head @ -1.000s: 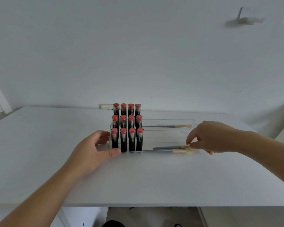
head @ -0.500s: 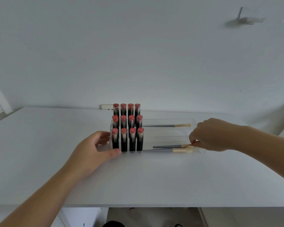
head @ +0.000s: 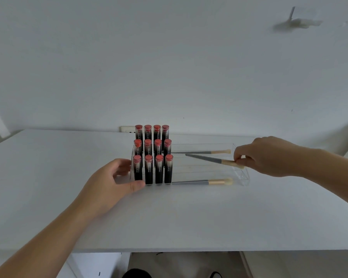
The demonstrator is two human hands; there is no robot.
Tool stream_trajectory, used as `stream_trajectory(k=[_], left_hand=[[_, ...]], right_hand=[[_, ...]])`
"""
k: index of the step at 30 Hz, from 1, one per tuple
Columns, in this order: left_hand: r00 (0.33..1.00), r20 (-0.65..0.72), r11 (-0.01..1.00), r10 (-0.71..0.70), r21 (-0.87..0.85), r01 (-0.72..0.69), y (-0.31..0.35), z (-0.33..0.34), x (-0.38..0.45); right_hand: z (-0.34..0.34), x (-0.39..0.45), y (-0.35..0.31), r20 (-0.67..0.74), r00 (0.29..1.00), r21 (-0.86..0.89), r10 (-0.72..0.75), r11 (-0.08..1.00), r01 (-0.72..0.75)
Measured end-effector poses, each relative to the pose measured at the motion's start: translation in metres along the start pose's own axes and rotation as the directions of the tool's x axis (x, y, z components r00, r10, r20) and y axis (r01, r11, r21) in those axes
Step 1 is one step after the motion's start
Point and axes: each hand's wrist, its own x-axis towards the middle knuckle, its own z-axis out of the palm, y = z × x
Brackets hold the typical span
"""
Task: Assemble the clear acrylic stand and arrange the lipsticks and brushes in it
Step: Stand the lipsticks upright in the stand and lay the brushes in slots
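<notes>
A clear acrylic stand (head: 241, 177) with stepped tiers sits on the white table (head: 48, 177). Several red-capped lipsticks (head: 152, 155) stand upright in three rows on its left half. One grey-handled brush (head: 201, 152) lies on the top tier and another brush (head: 203, 181) lies on the bottom tier. My right hand (head: 269, 155) pinches the pale bristle end of a third brush (head: 211, 159), held tilted above the middle tier. My left hand (head: 109, 185) grips the stand's left front corner, thumb along the front.
A white wall socket (head: 127, 129) sits on the wall behind the lipsticks. The table's front edge runs across the lower part of the view, with floor and dark shoes below it.
My right hand has lifted one brush off the bottom tier and raised it, tilted, over the middle tier. My left hand has stayed on the stand's corner.
</notes>
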Motion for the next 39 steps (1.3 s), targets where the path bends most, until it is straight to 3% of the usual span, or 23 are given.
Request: stream_trajectory(k=[3, 7, 12, 15, 21, 29, 35, 39], left_hand=[[1.000, 0.002, 1.000, 0.004, 0.001, -0.004, 0.001, 0.000, -0.001], [1.000, 0.011, 1.000, 0.003, 0.009, -0.003, 0.001, -0.001, -0.002], [1.000, 0.001, 1.000, -0.009, 0.002, 0.009, -0.001, 0.000, -0.001], [1.000, 0.002, 1.000, -0.011, 0.000, 0.011, -0.002, 0.000, 0.000], [1.000, 0.002, 1.000, 0.007, 0.005, -0.007, 0.001, -0.001, -0.001], [1.000, 0.006, 1.000, 0.011, 0.010, -0.011, 0.001, 0.001, -0.002], [1.000, 0.004, 1.000, 0.005, 0.001, -0.005, 0.000, 0.000, -0.001], [1.000, 0.004, 1.000, -0.005, 0.011, 0.005, 0.000, -0.001, -0.001]], right_hand=[[-0.007, 0.007, 0.000, 0.014, 0.999, 0.108, 0.041, 0.993, -0.042], [-0.009, 0.013, -0.001, 0.026, 0.999, 0.104, 0.038, 0.994, -0.041], [-0.002, 0.005, -0.002, -0.051, 0.995, -0.122, -0.088, 0.989, 0.082], [0.004, -0.003, -0.001, -0.011, 0.987, -0.267, -0.158, 0.952, 0.149], [0.011, -0.003, -0.010, 0.055, 0.986, -0.349, -0.156, 0.922, 0.165], [0.005, 0.000, -0.017, 0.072, 0.990, -0.295, -0.125, 0.945, 0.140], [0.003, -0.003, -0.028, 0.099, 0.994, 0.149, -0.038, 0.989, 0.022], [0.005, -0.002, -0.035, 0.236, 0.972, 0.168, -0.010, 0.985, -0.030]])
